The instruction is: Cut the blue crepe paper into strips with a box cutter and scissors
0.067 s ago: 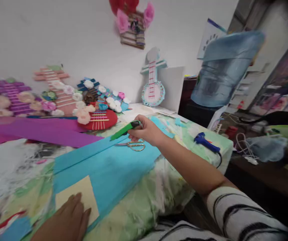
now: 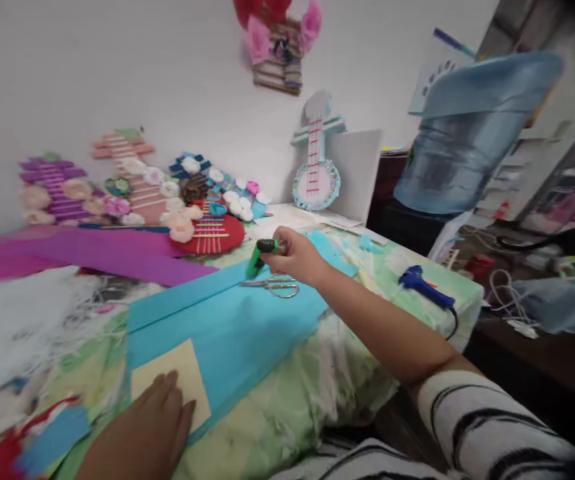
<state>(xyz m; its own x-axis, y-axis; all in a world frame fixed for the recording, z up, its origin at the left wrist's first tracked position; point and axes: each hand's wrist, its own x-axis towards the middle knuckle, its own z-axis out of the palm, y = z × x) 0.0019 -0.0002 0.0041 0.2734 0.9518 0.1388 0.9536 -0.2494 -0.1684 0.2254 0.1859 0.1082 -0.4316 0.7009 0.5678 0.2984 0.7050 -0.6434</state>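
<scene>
My left hand (image 2: 142, 427) lies flat on a cream square of card (image 2: 192, 373), fingers stretched out. Under the card spreads a sheet of turquoise paper (image 2: 237, 333) with a folded strip along its far edge. My right hand (image 2: 295, 257) is closed round a slim green tool with a black end (image 2: 260, 257), held just above the far part of the sheet; motion blur hides its exact kind. Just below that hand, gold-handled scissors (image 2: 281, 288) rest on the turquoise paper.
A blue glue gun (image 2: 425, 287) with a cord lies near the table's right edge. Purple paper (image 2: 132, 250) and several flower-decorated craft guitars line the wall side. Beyond the table stands a large water bottle (image 2: 467, 133). Blue and red scraps (image 2: 55, 437) sit at lower left.
The green tool has turned in my right hand, now pointing more downward. The whole view has shifted slightly, moving the scene rightward. My left hand still presses on the card.
</scene>
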